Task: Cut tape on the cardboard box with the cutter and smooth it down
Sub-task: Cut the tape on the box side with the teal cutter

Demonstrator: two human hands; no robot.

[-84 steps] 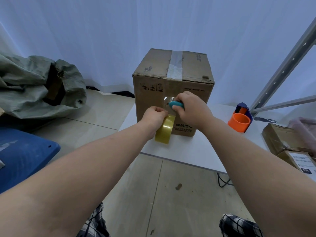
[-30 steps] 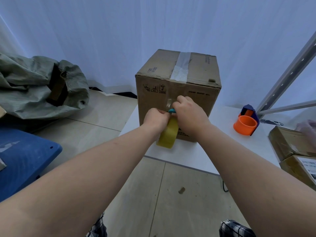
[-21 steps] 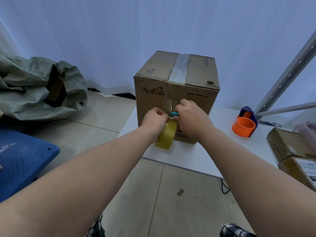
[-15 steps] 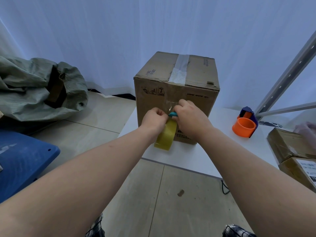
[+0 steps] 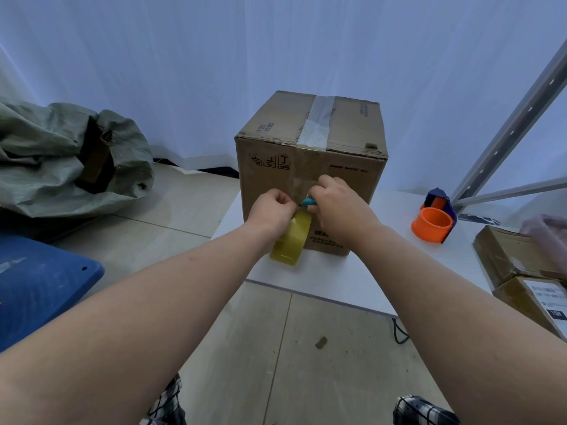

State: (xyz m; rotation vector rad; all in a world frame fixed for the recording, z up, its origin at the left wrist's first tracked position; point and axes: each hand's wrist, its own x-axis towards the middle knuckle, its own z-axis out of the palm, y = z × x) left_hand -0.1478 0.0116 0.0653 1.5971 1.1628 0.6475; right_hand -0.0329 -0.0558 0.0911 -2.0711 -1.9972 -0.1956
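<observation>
A brown cardboard box [image 5: 343,133] stands on a white table [image 5: 337,283], with clear tape [image 5: 317,118] running over its top and down the front face. My left hand [image 5: 271,208] grips a yellowish roll of tape [image 5: 291,237] held against the box's front. My right hand [image 5: 336,204] is closed on a small teal cutter [image 5: 307,202], whose tip shows between both hands at the stretched tape. The cutter's blade is hidden by my fingers.
An orange and blue tape dispenser [image 5: 434,222] sits on the table to the right. Flat cardboard parcels [image 5: 521,265] lie at the right edge. A green sack [image 5: 61,157] and a blue plastic seat [image 5: 40,280] are on the left. A metal rack frame [image 5: 506,139] rises at right.
My hands have stayed close together at the box's front. The right hand with the cutter has shifted slightly against the tape; the roll hangs in about the same place.
</observation>
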